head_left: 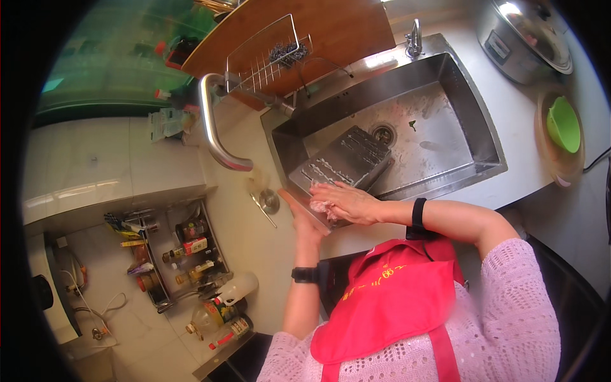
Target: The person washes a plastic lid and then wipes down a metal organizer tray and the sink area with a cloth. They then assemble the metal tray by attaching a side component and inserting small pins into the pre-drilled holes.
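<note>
A dark grey box-shaped thing (pixel 347 156) with foamy streaks across its top leans over the near left edge of the sink (pixel 474 121); its exact kind is unclear. My left hand (pixel 304 219) grips its near left end, with part of the fingers hidden. On the same end lies my right hand (pixel 350 202), bent over a crumpled pinkish-white cloth (pixel 320 207) and pressing it against the surface. Both wrists wear black bands.
A curved metal faucet (pixel 216 127) rises left of the sink, with a small metal lid (pixel 268 201) nearby. Behind stands a wire rack (pixel 261 73) with a scouring pad. A cooker (pixel 525 41) and green bowl (pixel 563 124) stand right. Bottles (pixel 197 274) fill an open drawer at left.
</note>
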A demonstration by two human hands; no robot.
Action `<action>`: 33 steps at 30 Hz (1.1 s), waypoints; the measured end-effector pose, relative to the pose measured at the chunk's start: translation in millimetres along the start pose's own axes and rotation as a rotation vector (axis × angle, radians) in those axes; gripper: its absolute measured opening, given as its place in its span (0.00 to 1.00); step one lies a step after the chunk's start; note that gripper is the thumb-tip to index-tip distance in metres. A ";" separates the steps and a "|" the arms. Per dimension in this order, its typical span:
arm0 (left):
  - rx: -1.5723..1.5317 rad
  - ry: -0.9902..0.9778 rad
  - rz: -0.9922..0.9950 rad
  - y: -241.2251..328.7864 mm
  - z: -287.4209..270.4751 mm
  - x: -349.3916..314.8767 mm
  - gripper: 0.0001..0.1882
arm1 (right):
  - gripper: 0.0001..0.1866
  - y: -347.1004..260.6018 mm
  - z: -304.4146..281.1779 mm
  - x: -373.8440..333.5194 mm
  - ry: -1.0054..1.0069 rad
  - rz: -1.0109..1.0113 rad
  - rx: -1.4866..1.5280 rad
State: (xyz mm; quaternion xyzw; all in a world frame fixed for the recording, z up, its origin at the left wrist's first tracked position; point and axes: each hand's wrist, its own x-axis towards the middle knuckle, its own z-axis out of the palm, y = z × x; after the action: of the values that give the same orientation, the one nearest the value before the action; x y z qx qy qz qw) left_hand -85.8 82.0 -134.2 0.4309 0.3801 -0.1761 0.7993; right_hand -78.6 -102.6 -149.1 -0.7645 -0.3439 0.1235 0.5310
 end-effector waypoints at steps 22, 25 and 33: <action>0.209 0.362 0.321 -49.7 -25.7 17.3 0.34 | 0.26 105.3 15.3 22.8 0.248 0.461 -0.214; 0.280 0.342 0.420 -47.3 -54.9 28.3 0.35 | 0.24 56.4 34.1 33.2 0.109 0.068 0.094; 0.445 0.513 0.545 -50.0 -17.2 16.9 0.24 | 0.22 39.1 17.5 76.5 0.012 0.017 -0.096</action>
State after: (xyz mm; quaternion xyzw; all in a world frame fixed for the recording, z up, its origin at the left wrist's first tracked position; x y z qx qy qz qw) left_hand -113.1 68.6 -180.6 0.7072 0.3915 0.0765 0.5838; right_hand -16.7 -47.4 -177.8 -0.7928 -0.3396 0.1070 0.4947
